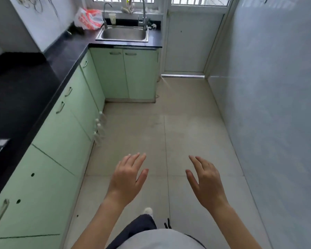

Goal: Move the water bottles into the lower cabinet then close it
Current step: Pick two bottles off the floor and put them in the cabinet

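A pale tiled floor (pixel 187 123) fills the middle of the view and runs back to a white door (pixel 192 44) at the far end. A light tiled wall (pixel 276 87) closes off the right side. Along the left stands a run of pale green lower cabinets (pixel 61 137) with curved metal handles, and every door that shows is shut. The run turns the corner into a two-door unit (pixel 126 74) under the window. A black surface (pixel 25 90) tops the cabinets and follows the same corner. A steel sink (pixel 124 34) is set into its far stretch, with a tall curved tap (pixel 142 11) at its right rear corner.

Both hands are held out low over the floor, well apart from the cabinets, palms down. The left hand (pixel 127 178) has its fingers straight and slightly spread and holds nothing. The right hand (pixel 205 182) is likewise loose and spread, thumb turned inward, and also holds nothing. The two are near each other but not touching.

A red and white plastic bag (pixel 88 18) lies on the surface just left of the sink. The water bottles (pixel 99 128) stand upright on the floor in a short row, tight against the foot of the left cabinets, ahead and to the left of the left hand. They are clear with white caps and number about four, though blur makes the count unsure. A small pale cup (pixel 112 17) stands behind the sink. A light shoe (pixel 148 212) shows below the hands at the end of a dark trouser leg
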{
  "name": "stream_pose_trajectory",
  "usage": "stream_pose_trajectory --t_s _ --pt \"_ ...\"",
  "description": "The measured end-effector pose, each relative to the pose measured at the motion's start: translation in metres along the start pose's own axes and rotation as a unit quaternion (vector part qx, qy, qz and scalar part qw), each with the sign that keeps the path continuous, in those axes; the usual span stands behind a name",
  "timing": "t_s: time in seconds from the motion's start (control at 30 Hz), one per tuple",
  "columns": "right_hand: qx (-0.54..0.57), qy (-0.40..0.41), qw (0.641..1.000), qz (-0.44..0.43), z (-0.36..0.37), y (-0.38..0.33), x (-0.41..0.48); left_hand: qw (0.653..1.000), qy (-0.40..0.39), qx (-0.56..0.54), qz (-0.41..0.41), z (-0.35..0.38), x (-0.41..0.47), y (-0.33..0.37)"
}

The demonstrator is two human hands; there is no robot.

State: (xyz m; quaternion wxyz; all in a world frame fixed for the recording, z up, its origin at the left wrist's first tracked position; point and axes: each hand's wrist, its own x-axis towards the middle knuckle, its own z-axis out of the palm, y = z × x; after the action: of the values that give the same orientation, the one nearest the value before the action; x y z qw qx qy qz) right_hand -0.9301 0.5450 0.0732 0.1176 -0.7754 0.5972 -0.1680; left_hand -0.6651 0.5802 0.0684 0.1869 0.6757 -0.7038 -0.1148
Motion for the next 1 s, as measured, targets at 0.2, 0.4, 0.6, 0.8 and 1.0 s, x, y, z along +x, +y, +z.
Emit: stream_pose_trajectory --t_s 0.2,0.4,0.6,0.8,1.0 --pt "0.003 0.036 0.999 -0.016 -0.009 0.002 0.156 0.999 0.049 0.011 0.002 -0.034 0.161 -0.043" --pt "0.013 -0.016 0.998 -0.061 0.039 0.029 0.297 0.994 0.046 0.015 -0.095 0.008 0.254 -0.087" --pt "0.021 -0.098 0.98 -0.175 0.068 0.045 0.48 0.971 0.073 0.016 -0.226 0.027 0.348 -0.103" --pt "0.033 -0.124 0.935 -0.33 0.068 0.0 0.644 0.932 0.133 0.027 -0.335 -0.012 0.44 -0.117" --pt "0.062 -0.174 0.891 -0.414 0.118 -0.058 0.751 0.889 0.162 0.05 -0.426 -0.017 0.482 -0.162"
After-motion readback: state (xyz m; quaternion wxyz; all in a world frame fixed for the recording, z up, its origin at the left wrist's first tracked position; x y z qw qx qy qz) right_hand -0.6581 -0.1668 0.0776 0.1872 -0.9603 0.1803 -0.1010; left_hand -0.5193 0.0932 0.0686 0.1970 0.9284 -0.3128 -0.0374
